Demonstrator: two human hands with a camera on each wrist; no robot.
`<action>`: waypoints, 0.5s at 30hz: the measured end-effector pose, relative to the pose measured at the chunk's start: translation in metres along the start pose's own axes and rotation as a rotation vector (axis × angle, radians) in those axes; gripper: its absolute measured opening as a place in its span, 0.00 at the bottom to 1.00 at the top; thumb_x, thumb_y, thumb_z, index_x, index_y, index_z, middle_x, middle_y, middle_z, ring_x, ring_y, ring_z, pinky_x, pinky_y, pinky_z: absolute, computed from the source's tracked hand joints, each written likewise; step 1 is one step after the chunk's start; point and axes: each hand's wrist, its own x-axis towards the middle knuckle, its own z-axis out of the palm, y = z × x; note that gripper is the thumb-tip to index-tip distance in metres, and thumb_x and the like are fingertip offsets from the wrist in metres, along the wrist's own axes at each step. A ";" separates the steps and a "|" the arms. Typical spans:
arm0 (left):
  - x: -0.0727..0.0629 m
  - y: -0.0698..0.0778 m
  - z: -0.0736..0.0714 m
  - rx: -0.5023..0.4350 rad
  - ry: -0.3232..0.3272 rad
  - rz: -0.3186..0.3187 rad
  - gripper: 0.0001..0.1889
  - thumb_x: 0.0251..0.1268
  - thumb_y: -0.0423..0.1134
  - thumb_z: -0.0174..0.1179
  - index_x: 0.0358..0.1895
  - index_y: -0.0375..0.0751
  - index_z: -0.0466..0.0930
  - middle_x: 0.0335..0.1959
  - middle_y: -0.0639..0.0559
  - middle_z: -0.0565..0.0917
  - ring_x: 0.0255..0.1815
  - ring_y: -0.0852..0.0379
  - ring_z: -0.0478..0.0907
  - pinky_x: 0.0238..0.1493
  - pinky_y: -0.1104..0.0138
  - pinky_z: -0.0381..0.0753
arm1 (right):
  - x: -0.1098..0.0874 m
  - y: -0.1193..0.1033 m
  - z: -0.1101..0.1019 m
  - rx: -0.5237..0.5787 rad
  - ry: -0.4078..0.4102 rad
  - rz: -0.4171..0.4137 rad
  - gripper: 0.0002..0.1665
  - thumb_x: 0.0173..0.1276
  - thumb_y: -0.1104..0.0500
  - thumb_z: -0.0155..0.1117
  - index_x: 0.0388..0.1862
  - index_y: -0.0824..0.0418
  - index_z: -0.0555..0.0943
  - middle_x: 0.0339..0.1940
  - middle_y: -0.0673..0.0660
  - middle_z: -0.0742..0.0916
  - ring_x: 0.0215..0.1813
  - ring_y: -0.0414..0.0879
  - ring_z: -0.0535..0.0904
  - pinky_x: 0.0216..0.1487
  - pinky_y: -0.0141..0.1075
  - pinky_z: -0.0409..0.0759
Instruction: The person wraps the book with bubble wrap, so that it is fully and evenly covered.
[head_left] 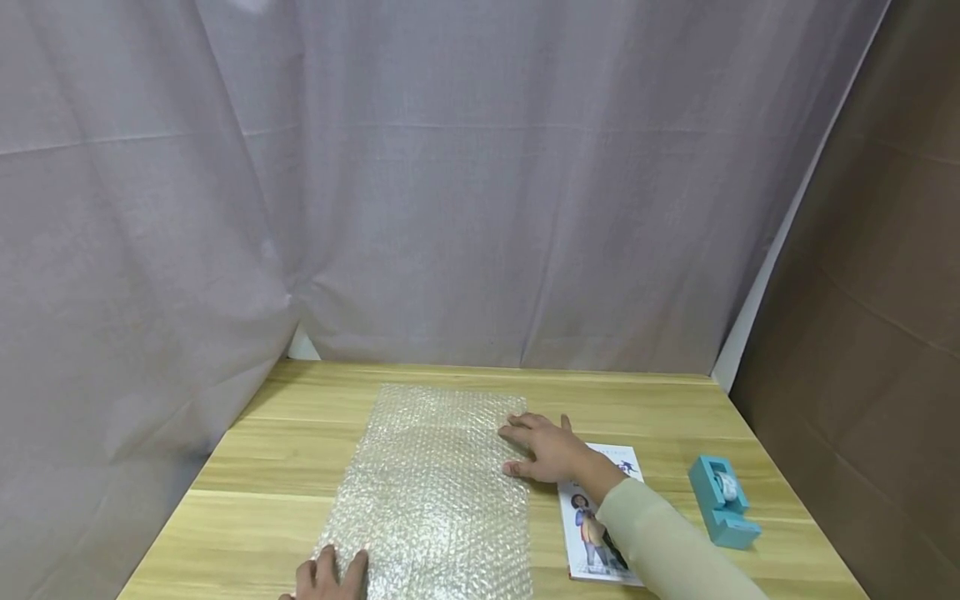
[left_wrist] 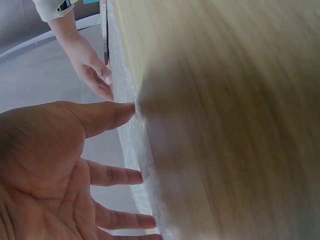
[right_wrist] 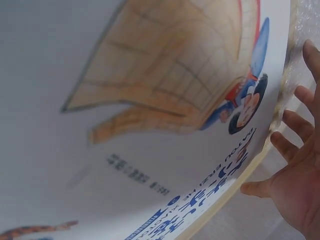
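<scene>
The wrap [head_left: 435, 492] lies flat on the worktop [head_left: 262, 500], the left hand [head_left: 327, 577] at its near left edge and the right hand [head_left: 546, 448] at its far right, both with fingers spread and a slack grip that has hold of nothing. It should prove very light, soft and floppy, a little slippery and prone to slide or curl, so an edge or corner pinched between thumb and fingertips looks best. The book [head_left: 588, 542], just right of it, is likely stiffer and heavier, best taken by opposite edges.
</scene>
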 end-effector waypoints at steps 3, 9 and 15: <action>0.000 -0.001 -0.001 0.010 0.001 0.008 0.51 0.40 0.77 0.77 0.66 0.45 0.84 0.67 0.26 0.76 0.63 0.26 0.73 0.50 0.25 0.80 | -0.002 -0.002 -0.002 -0.015 0.002 -0.001 0.45 0.75 0.23 0.64 0.85 0.38 0.72 0.91 0.52 0.70 0.91 0.61 0.61 0.81 0.86 0.50; 0.002 -0.002 0.000 0.035 -0.035 0.000 0.52 0.42 0.78 0.76 0.67 0.45 0.83 0.68 0.25 0.76 0.64 0.25 0.74 0.51 0.24 0.80 | -0.002 -0.002 -0.004 -0.041 0.002 -0.022 0.46 0.75 0.22 0.62 0.85 0.39 0.72 0.90 0.53 0.71 0.91 0.62 0.62 0.81 0.86 0.51; 0.001 -0.003 0.003 0.016 -0.026 0.003 0.52 0.42 0.78 0.75 0.67 0.44 0.83 0.69 0.23 0.76 0.66 0.23 0.74 0.53 0.23 0.79 | 0.001 0.002 -0.002 -0.049 0.008 -0.039 0.46 0.75 0.22 0.62 0.85 0.39 0.73 0.89 0.53 0.72 0.91 0.62 0.63 0.81 0.86 0.53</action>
